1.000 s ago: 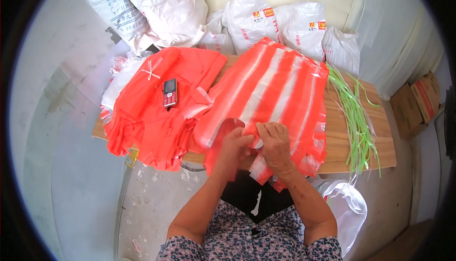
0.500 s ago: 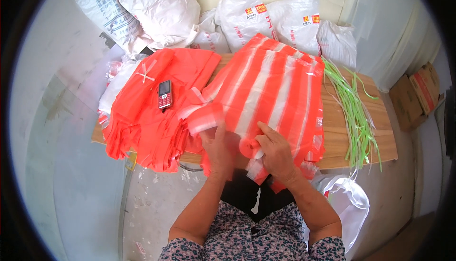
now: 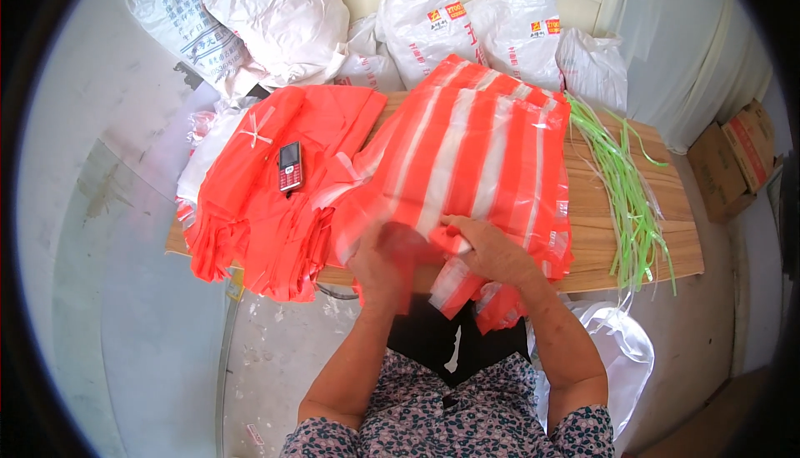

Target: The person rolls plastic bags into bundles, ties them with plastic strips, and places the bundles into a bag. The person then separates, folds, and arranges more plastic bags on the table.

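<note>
Phone (image 3: 289, 166) lies on plain red bags (image 3: 275, 200); green strips (image 3: 627, 191) right. Right hand (image 3: 492, 250) pinches striped bags (image 3: 475, 166). Left hand (image 3: 387, 260) blurred, grip unclear.

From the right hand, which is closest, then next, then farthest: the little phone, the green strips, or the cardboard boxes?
Measured from the right hand in the head view:
1. Green strips, on the wooden table to its right.
2. Phone, to its left on the plain orange bags; only a little farther than the strips.
3. Cardboard boxes, on the floor at far right.
</note>
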Demonstrator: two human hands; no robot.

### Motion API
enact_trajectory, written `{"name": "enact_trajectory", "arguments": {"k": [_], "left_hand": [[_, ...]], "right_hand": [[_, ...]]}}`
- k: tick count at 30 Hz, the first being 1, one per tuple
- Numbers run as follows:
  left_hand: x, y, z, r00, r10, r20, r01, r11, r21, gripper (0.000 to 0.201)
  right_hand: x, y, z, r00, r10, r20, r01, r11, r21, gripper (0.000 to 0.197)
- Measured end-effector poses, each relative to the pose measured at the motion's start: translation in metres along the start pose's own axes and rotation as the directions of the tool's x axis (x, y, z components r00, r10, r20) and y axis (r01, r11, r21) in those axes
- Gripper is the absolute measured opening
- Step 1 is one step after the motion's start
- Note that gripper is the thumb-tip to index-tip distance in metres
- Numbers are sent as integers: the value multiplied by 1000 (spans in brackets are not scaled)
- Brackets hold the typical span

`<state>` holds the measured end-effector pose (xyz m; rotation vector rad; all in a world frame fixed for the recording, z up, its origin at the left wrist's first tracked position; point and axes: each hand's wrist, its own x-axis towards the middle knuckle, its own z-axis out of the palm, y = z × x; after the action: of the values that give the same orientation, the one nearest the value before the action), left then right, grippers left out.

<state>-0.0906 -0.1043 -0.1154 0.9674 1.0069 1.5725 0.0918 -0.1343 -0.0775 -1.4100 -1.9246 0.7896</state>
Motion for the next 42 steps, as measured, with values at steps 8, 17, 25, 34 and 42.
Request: {"name": "enact_trajectory", "arguments": {"k": [8, 17, 25, 34, 42], "left_hand": [[7, 17, 5, 992, -125, -24, 126, 992, 5, 24], [14, 8, 30, 994, -95, 58, 79, 968, 237, 17], [32, -12, 50, 674, 525, 520, -732, 380, 565, 16], [33, -17, 44, 699, 377, 608, -710, 264, 653, 26], [43, -37, 41, 685, 424, 593, -720, 268, 640, 28]], "right_hand": [[18, 21, -14, 943, -48, -331, 8, 993, -121, 26], [44, 38, -38, 941, 31, -337, -49, 998, -47, 18], [54, 51, -48, 946, 35, -321, -93, 981, -169, 21], [-17, 22, -72, 941, 254, -223, -218, 960, 174, 40], [-93, 24, -31, 670, -134, -730, -108, 956, -274, 25]]}}
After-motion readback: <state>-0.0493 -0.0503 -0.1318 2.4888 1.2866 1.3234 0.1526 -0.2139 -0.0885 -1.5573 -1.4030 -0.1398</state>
